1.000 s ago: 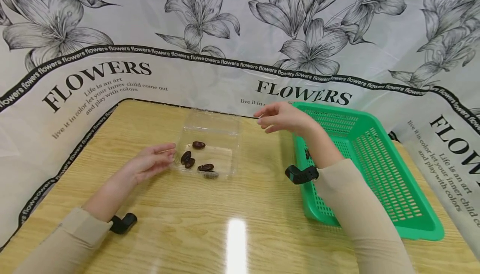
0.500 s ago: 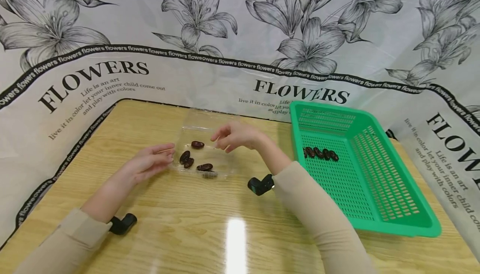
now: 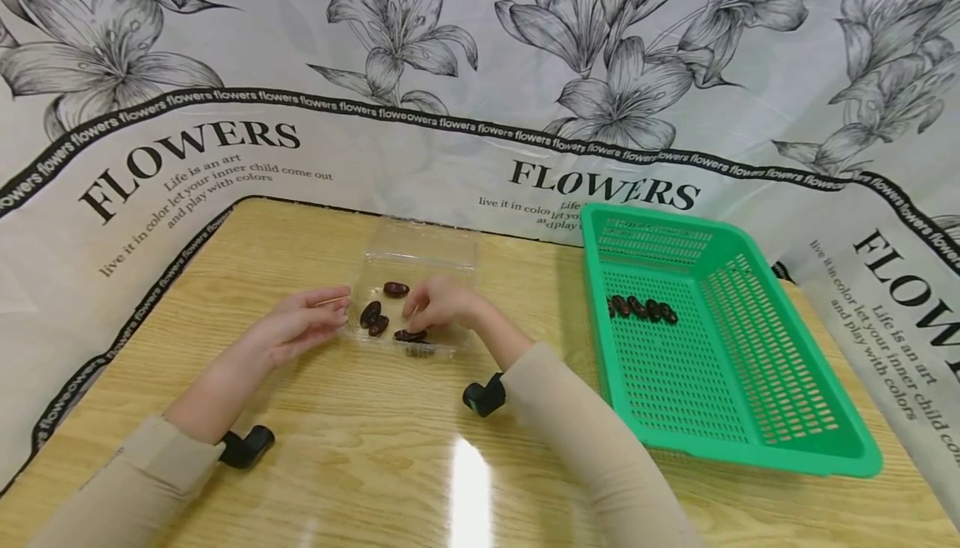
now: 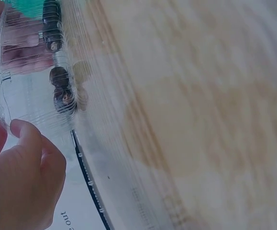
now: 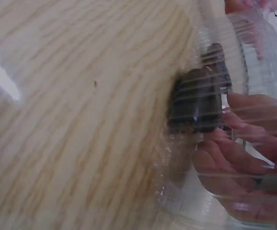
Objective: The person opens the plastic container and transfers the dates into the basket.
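Note:
A clear plastic box (image 3: 375,336) with its lid raised lies on the table, holding several dark brown dates (image 3: 396,289). My left hand (image 3: 303,323) grips its left edge; in the left wrist view the thumb and index finger (image 4: 26,136) meet at the box's corner. My right hand (image 3: 442,305) reaches down inside the box, its fingertips right at the date (image 3: 409,336) by the near wall. Through the ribbed wall in the right wrist view, bent fingers (image 5: 215,167) are close beside that dark date (image 5: 195,103); I cannot tell whether they pinch it.
A green perforated basket (image 3: 757,453) stands on the right of the wooden table (image 3: 360,465), with a row of several dates (image 3: 637,308) in it. A white curtain (image 3: 480,57) printed with flowers hangs behind the table.
My right hand has moved left from near the basket, over the box, then down to the date at its near wall. My left hand has stayed at the box's edge.

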Tool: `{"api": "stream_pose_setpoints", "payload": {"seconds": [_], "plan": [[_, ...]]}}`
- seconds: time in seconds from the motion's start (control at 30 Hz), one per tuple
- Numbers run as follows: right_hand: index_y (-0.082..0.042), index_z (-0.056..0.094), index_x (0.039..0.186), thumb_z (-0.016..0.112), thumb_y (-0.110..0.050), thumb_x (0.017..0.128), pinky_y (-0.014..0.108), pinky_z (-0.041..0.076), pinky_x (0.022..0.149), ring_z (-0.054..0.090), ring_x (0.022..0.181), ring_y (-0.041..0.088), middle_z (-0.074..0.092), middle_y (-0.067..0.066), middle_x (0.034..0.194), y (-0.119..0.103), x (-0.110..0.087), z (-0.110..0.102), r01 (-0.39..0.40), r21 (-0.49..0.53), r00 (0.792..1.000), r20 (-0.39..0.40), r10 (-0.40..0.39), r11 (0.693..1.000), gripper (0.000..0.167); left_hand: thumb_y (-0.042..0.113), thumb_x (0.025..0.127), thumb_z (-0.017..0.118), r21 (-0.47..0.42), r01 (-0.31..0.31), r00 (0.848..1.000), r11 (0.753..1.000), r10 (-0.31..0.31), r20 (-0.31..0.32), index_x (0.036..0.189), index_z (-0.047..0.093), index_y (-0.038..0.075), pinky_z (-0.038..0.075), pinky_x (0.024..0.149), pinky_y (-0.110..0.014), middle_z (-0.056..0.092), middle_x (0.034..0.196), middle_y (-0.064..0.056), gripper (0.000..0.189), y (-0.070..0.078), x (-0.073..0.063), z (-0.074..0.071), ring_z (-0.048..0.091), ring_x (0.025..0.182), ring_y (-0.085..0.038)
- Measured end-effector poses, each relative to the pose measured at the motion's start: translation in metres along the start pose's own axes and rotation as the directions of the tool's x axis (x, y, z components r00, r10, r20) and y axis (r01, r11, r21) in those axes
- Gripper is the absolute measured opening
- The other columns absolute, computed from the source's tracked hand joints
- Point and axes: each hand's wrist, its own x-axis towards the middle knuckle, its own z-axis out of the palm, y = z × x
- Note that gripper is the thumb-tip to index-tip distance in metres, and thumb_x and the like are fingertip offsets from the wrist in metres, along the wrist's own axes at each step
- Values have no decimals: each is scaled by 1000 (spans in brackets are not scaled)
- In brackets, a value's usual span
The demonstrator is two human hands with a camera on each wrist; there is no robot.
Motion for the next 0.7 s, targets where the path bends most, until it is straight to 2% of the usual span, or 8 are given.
{"api": "stream_pose_setpoints", "payload": {"seconds": [0.1,0.27,0.5,0.57,0.63,0.7], "plan": [[0,68,100,72,-3,80,22,50,69,59,81,13,67,8,92,-2,2,5,-1,-77,1000,-12,0,997,21,-9,89,50,-12,1,1000,1000,-1,-5,146,13,-6,50,78,-17,28,141,-21,67,-1,0,-1,57,94,-6],[-2,70,100,74,-7,79,21,50,72,61,86,16,68,7,95,-6,4,10,-7,-145,1000,-21,4,989,23,-9,89,50,-26,-1,1000,1000,1,0,146,13,-6,50,77,-17,28,140,-20,68,-2,1,-2,57,93,-6],[-2,71,103,68,-6,84,22,52,75,63,92,18,69,9,100,-8,7,13,65,-221,997,51,-54,973,20,-9,89,50,-22,0,1000,1000,0,-2,146,13,-6,50,77,-17,25,142,-21,68,-2,2,-1,56,94,-6],[-2,71,103,67,-5,85,21,51,74,64,89,16,69,9,101,-10,6,14,81,-250,996,64,-66,965,19,-9,89,50,-22,0,1000,1000,0,-2,146,13,-6,49,77,-17,25,143,-21,67,-2,2,-1,56,94,-6],[-1,71,101,65,-4,85,20,49,70,61,77,12,69,10,100,-13,5,14,89,-269,995,76,-71,959,17,-9,89,50,-15,-1,1000,1000,1,-3,146,13,-6,49,77,-17,27,142,-20,67,-3,2,-1,56,94,-5],[0,72,99,64,-3,86,19,45,64,53,64,9,69,11,98,-15,4,14,90,-278,994,80,-70,956,15,-9,89,51,-14,-1,1000,1000,1,-5,146,14,-6,49,77,-17,28,141,-20,67,-3,3,-2,56,94,-5]]}}
